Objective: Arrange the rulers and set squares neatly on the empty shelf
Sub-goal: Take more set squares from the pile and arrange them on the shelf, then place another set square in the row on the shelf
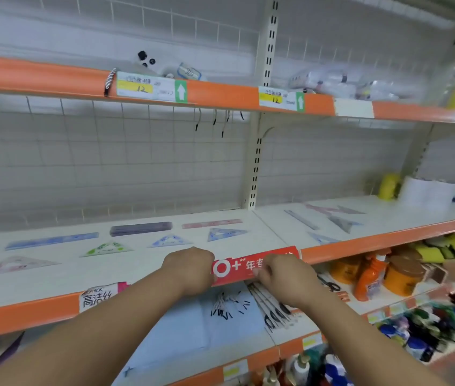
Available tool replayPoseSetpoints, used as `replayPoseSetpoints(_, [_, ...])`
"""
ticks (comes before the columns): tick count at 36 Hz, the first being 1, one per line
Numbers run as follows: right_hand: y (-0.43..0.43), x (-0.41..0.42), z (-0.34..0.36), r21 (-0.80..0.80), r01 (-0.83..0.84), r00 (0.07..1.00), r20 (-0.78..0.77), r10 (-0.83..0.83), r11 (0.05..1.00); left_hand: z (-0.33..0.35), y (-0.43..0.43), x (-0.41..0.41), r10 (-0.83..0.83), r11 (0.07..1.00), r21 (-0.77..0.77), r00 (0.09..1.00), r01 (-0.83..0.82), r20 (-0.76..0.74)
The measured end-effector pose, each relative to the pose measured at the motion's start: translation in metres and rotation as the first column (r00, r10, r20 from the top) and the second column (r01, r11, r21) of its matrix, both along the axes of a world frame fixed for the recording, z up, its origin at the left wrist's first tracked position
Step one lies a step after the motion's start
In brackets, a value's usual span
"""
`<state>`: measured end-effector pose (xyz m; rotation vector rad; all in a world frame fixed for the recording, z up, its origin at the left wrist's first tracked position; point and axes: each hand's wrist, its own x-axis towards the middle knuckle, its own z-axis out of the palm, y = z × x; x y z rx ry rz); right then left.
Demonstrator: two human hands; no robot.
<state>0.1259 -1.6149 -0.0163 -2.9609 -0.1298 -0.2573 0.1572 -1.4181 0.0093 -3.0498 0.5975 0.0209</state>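
Rulers and set squares lie flat on the white middle shelf (248, 240). In the left bay are a blue ruler (50, 240), a purple ruler stack (140, 228), a pink ruler (212, 223), a pink set square (17, 264), a green set square (108, 248) and two blue set squares (169, 240) (226, 234). The right bay holds a grey ruler (301, 220) and blurred set squares (342, 222). At the shelf's front edge, my left hand (190, 270) grips the left end of a red label strip (237, 267). My right hand (285, 277) pinches its right part.
An orange-edged upper shelf (220, 93) carries price tags and small packets. A yellow item (387, 186) and a white roll (427, 192) stand at the back right. The lower shelf (290, 346) holds scissors (273, 307), orange bottles (368, 280) and jars.
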Motion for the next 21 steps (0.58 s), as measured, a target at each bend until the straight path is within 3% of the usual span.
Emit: replayPoseSetpoints(21, [-0.251,0.015,0.009,-0.062,-0.077,0.994,-0.083,0.072,0.995,-0.002,-0.264,0.004,-0.030,0.998,-0.059,0.999,0.028,-0.037])
